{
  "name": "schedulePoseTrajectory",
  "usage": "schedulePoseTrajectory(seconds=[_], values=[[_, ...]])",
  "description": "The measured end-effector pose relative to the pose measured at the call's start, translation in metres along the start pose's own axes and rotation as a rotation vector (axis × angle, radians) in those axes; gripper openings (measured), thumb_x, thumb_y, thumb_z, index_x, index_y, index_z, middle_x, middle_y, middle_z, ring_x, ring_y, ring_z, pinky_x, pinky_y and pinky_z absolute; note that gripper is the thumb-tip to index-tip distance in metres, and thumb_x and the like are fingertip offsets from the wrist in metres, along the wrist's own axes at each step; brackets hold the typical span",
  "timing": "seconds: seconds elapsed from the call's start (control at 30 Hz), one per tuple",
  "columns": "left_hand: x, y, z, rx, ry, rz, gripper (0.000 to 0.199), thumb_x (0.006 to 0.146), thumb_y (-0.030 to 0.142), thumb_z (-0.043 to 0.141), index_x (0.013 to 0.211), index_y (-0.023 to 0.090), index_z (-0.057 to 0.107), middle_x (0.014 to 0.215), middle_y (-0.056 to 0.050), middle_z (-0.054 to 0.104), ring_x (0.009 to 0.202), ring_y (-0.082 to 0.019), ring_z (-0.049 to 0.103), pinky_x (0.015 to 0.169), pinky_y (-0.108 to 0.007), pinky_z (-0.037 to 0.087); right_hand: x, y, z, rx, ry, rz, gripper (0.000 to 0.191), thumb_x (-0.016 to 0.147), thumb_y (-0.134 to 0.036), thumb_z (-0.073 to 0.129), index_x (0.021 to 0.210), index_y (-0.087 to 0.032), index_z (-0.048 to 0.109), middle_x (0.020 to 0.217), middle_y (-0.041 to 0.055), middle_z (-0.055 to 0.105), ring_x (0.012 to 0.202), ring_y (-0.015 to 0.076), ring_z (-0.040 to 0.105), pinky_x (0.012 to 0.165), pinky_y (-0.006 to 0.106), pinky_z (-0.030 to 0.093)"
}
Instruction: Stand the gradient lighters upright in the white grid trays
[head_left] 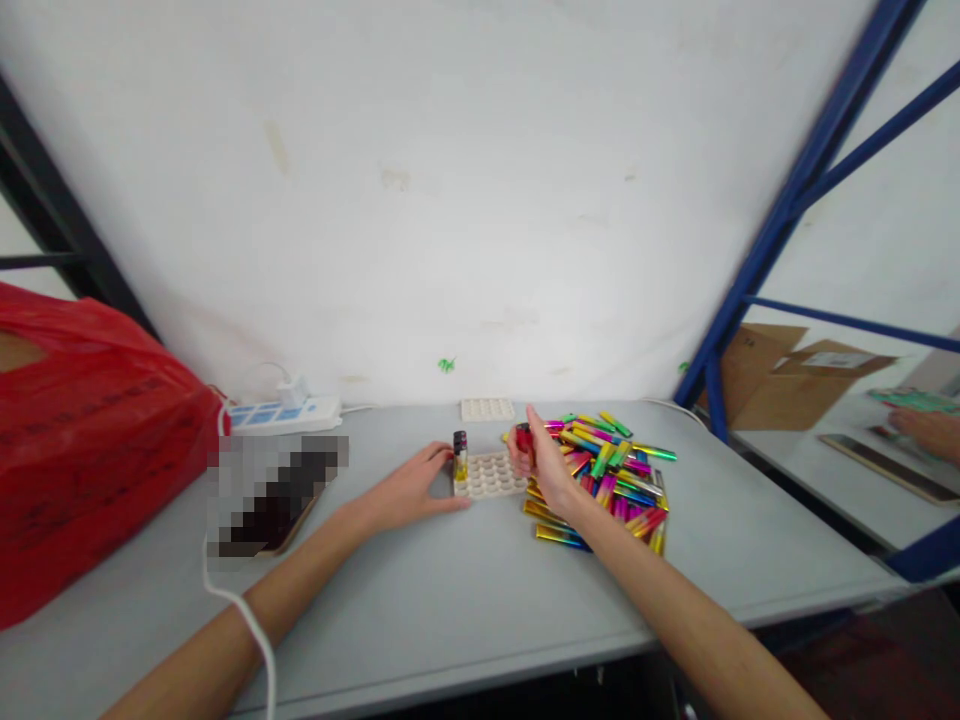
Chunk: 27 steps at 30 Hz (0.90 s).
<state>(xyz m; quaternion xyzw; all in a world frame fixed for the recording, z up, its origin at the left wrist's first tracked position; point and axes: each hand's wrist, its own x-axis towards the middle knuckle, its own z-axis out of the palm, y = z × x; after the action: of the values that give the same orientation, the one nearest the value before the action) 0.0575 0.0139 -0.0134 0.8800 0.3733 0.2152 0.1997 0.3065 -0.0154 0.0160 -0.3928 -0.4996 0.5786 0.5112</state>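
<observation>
A white tray with rows of round holes [491,478] lies on the table before me. A few lighters with dark tops [460,462] stand upright at its left end. My left hand [405,492] spans that end, thumb along the near edge and fingers at the far corner beside the standing lighters. Over the tray's right end, my right hand [546,465] is closed around a lighter with a red and dark top [524,437]; the rest of it is hidden by the fingers. A heap of shiny multicoloured lighters [611,480] lies just right of the tray, partly behind my right wrist.
A second white tray [487,409] lies near the wall. At left are a phone [285,510], a power strip [289,413], a white cable [241,605] and a red plastic bag [97,450]. Beyond the blue frame [772,240] are a cardboard box [780,385] and another person's hand [926,430].
</observation>
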Motion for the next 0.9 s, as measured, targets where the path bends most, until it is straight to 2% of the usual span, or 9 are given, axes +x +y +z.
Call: schedulePoseTrajectory(seconds=[0.17, 0.27, 0.33, 0.47, 0.57, 0.67, 0.73, 0.8, 0.9], values=[[0.001, -0.001, 0.0, 0.016, -0.013, -0.002, 0.067, 0.086, 0.065, 0.077, 0.134, 0.021, 0.062, 0.146, -0.016, 0.061, 0.137, -0.036, 0.06, 0.121, -0.049, 0.046, 0.001, 0.006, 0.002, -0.143, 0.216, -0.033, 0.064, 0.089, -0.077, 0.047, 0.053, -0.025, 0.039, 0.047, -0.0054, 0.03, 0.042, 0.0105, 0.024, 0.043, 0.027, 0.017], [0.001, -0.001, 0.0, 0.029, -0.016, 0.002, 0.068, 0.087, 0.067, 0.076, 0.134, 0.02, 0.061, 0.148, -0.016, 0.06, 0.137, -0.037, 0.06, 0.122, -0.049, 0.046, 0.002, 0.009, 0.001, -0.175, 0.259, -0.041, 0.051, 0.089, -0.063, 0.047, 0.055, -0.025, 0.041, 0.048, -0.005, 0.034, 0.042, 0.0106, 0.027, 0.041, 0.026, 0.018], [0.0, -0.001, 0.0, 0.03, -0.015, -0.004, 0.068, 0.086, 0.067, 0.077, 0.133, 0.02, 0.062, 0.146, -0.016, 0.06, 0.136, -0.037, 0.06, 0.122, -0.049, 0.046, 0.003, 0.011, 0.0, -0.182, 0.241, -0.048, 0.049, 0.089, -0.059, 0.048, 0.055, -0.025, 0.041, 0.048, -0.0053, 0.035, 0.043, 0.0102, 0.027, 0.042, 0.025, 0.019], [0.0, -0.001, 0.0, 0.029, -0.013, -0.001, 0.068, 0.086, 0.068, 0.077, 0.133, 0.021, 0.063, 0.145, -0.016, 0.062, 0.135, -0.036, 0.062, 0.12, -0.049, 0.047, 0.004, 0.011, -0.002, -0.177, 0.191, 0.005, 0.059, 0.088, -0.075, 0.053, 0.059, -0.025, 0.044, 0.049, -0.0067, 0.032, 0.042, 0.0093, 0.024, 0.043, 0.026, 0.015], [0.0, -0.001, 0.0, 0.035, -0.009, 0.0, 0.067, 0.086, 0.068, 0.076, 0.133, 0.02, 0.063, 0.146, -0.016, 0.061, 0.135, -0.037, 0.061, 0.12, -0.049, 0.048, 0.002, 0.009, 0.0, -0.129, 0.088, 0.015, 0.067, 0.086, -0.088, 0.05, 0.069, -0.023, 0.053, 0.053, -0.0086, 0.029, 0.043, 0.0094, 0.021, 0.044, 0.025, 0.015], [0.0, -0.001, 0.0, 0.034, -0.002, 0.006, 0.067, 0.086, 0.068, 0.077, 0.131, 0.02, 0.064, 0.143, -0.016, 0.063, 0.133, -0.037, 0.062, 0.119, -0.049, 0.049, 0.001, 0.009, 0.002, -0.185, 0.011, -0.094, 0.066, 0.092, -0.086, 0.045, 0.088, -0.023, 0.062, 0.062, -0.007, 0.038, 0.047, 0.0114, 0.031, 0.046, 0.026, 0.026], [0.0, -0.001, 0.001, 0.025, 0.008, 0.018, 0.066, 0.086, 0.068, 0.077, 0.13, 0.021, 0.065, 0.142, -0.016, 0.064, 0.131, -0.036, 0.063, 0.117, -0.049, 0.05, -0.001, 0.01, 0.004, -0.373, -0.003, -0.222, 0.057, 0.1, -0.076, 0.044, 0.098, -0.023, 0.065, 0.069, -0.0041, 0.049, 0.055, 0.0142, 0.045, 0.054, 0.028, 0.039], [-0.001, -0.001, 0.001, 0.011, 0.02, 0.027, 0.066, 0.086, 0.068, 0.076, 0.131, 0.022, 0.065, 0.142, -0.015, 0.064, 0.131, -0.036, 0.064, 0.117, -0.049, 0.05, -0.003, 0.011, 0.006, -0.628, 0.005, -0.388, 0.046, 0.104, -0.064, 0.048, 0.1, -0.023, 0.067, 0.08, 0.0008, 0.06, 0.071, 0.0181, 0.058, 0.07, 0.031, 0.049], [-0.001, -0.001, 0.002, -0.004, 0.028, 0.032, 0.066, 0.086, 0.067, 0.077, 0.133, 0.022, 0.064, 0.143, -0.014, 0.063, 0.131, -0.036, 0.063, 0.117, -0.048, 0.05, -0.006, 0.012, 0.007, -0.9, 0.019, -0.61, 0.036, 0.105, -0.053, 0.057, 0.094, -0.021, 0.07, 0.097, 0.008, 0.068, 0.095, 0.0235, 0.064, 0.089, 0.036, 0.05]])
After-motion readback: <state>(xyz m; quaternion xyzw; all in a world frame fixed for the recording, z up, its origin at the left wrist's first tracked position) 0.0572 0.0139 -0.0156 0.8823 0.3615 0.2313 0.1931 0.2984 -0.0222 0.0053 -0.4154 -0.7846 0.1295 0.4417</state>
